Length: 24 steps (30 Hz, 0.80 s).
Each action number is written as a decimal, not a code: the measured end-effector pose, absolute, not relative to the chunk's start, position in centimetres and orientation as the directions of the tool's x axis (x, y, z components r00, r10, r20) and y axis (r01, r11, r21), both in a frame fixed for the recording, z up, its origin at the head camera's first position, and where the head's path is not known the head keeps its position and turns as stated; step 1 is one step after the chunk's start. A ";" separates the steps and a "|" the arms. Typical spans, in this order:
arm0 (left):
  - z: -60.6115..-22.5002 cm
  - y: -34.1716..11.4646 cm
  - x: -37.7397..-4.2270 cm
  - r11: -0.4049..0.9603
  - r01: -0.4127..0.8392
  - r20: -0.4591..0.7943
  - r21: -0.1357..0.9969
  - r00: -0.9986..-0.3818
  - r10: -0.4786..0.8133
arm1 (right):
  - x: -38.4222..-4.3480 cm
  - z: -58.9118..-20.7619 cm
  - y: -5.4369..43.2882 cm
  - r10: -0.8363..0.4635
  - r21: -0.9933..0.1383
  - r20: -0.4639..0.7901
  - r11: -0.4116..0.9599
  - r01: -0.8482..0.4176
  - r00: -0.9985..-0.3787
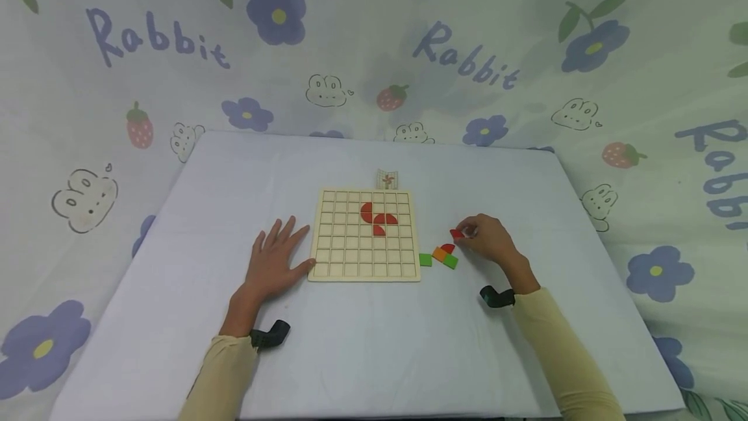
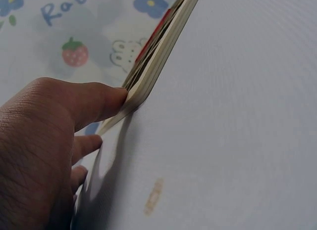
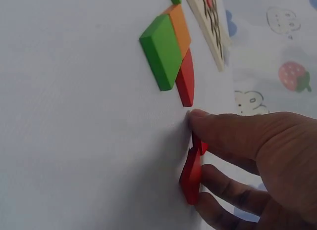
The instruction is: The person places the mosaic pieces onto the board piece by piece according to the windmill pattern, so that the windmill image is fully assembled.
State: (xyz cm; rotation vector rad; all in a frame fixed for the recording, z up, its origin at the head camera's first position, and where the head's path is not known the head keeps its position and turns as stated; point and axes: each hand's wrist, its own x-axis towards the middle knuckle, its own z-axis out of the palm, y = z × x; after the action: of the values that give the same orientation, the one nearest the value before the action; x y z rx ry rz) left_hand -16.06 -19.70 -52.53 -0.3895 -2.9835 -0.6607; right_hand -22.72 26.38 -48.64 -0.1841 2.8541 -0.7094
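A square wooden grid board (image 1: 345, 269) lies on the white table, with several red quarter-circle pieces (image 1: 366, 213) in its upper middle cells. My left hand (image 1: 274, 265) rests spread on the table at the board's left, its thumb touching the near left corner. To the right of the board, my right hand (image 1: 487, 239) pinches a red piece (image 1: 456, 234) between thumb and fingers. The right wrist view shows two bits of red at those fingers, one under the thumb and one lower red piece (image 3: 191, 178); whether both are held I cannot tell.
Right of the board lie a green square (image 1: 425, 260), an orange square (image 1: 439, 254), another green square (image 1: 450, 262) and a red quarter-circle (image 1: 447, 248). A small printed card (image 1: 387, 179) stands behind the board. Patterned cloth (image 1: 374, 38) hangs behind the table.
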 end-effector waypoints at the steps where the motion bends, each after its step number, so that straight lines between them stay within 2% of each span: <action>1: -52.5 -19.7 -16.1 0.876 0.257 0.113 0.408 -0.966 0.231 | -22.8 -48.7 26.3 -0.163 -0.483 -0.153 0.873 -0.070 -0.975; 9: -52.6 -19.8 -16.1 0.883 0.252 0.103 0.396 -0.968 0.230 | -22.6 -48.4 25.6 -0.131 -0.604 -0.133 0.797 -0.025 -0.982; 16: -52.5 -19.9 -16.1 0.884 0.253 0.102 0.394 -0.967 0.232 | -22.9 -48.4 24.2 -0.180 -0.627 -0.047 0.771 -0.111 -0.983; 24: -52.7 -19.9 -16.1 0.885 0.243 0.082 0.397 -0.970 0.229 | -23.1 -48.7 21.7 -0.183 -0.685 -0.067 0.724 -0.088 -0.981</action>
State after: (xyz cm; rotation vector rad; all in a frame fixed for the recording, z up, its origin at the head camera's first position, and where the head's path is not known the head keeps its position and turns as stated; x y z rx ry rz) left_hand -16.06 -19.91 -52.68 -0.3780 -3.0186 -0.6421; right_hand -23.13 21.72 -48.72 -0.2214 2.7946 -1.1000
